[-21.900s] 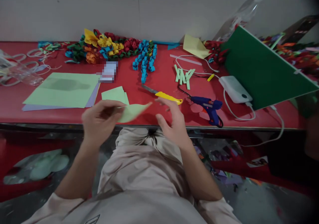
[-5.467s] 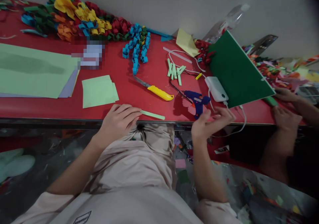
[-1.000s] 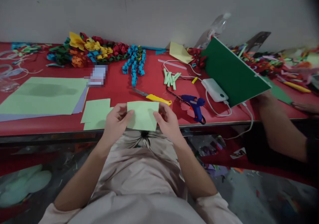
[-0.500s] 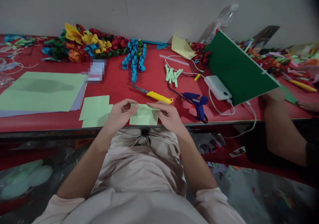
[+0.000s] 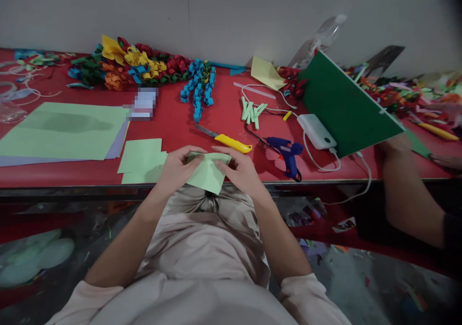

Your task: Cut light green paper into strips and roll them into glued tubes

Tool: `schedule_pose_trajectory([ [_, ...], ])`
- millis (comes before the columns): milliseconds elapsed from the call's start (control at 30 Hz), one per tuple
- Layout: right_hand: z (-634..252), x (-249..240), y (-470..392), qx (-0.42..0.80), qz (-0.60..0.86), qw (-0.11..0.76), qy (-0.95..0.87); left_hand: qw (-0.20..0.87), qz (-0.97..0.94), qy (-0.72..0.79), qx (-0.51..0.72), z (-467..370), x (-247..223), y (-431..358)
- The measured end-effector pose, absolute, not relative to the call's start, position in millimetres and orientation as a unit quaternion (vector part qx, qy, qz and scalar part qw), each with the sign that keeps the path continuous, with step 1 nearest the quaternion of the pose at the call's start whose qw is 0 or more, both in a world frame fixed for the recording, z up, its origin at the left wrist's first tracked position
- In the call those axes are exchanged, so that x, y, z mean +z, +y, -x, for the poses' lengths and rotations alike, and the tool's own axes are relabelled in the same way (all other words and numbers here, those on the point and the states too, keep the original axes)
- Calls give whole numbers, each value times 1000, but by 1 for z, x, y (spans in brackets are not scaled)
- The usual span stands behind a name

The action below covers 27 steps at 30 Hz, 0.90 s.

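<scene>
Between my hands is a pale green paper square (image 5: 209,175), held at the table's front edge with its lower corner hanging over. My left hand (image 5: 179,167) pinches its upper left part, thumb on top. My right hand (image 5: 240,167) grips the upper right part, thumb also on the near face. Left of my left hand lie more pale green squares (image 5: 142,155). A yellow-handled cutter (image 5: 233,143) rests just beyond my hands, its blade pointing left. Right of it sits a blue glue gun (image 5: 287,151).
On the red table (image 5: 173,132), large green sheets (image 5: 65,132) lie left. Paper chains (image 5: 144,65) line the back. A green board (image 5: 346,108) leans behind a white power bank (image 5: 315,131). Another person's arm (image 5: 407,185) reaches in at right. Green strips (image 5: 252,111) lie near the middle.
The square has been tilted and lifted, its lower corner now past the table edge. Both thumbs have moved onto its near face. The view has shifted slightly.
</scene>
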State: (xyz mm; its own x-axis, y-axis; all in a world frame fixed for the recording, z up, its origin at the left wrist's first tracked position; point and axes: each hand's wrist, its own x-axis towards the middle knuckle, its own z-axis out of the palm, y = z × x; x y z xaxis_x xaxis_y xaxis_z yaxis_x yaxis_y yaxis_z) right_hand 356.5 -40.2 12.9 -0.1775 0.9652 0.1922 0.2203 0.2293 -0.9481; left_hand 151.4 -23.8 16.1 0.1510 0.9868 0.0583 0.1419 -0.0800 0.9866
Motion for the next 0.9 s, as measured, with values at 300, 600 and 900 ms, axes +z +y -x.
schedule_pose_trajectory([
  [300, -359, 15, -37, 342, 412, 494, -685, 492, -598, 463, 431, -150, 21, -21],
  [600, -359, 11, -37, 362, 457, 444, -681, 449, -595, 487, 455, -152, 9, -18],
  [900, -353, 10, -30, 387, 508, 438, -632, 452, -600, 504, 426, -153, 13, -17],
])
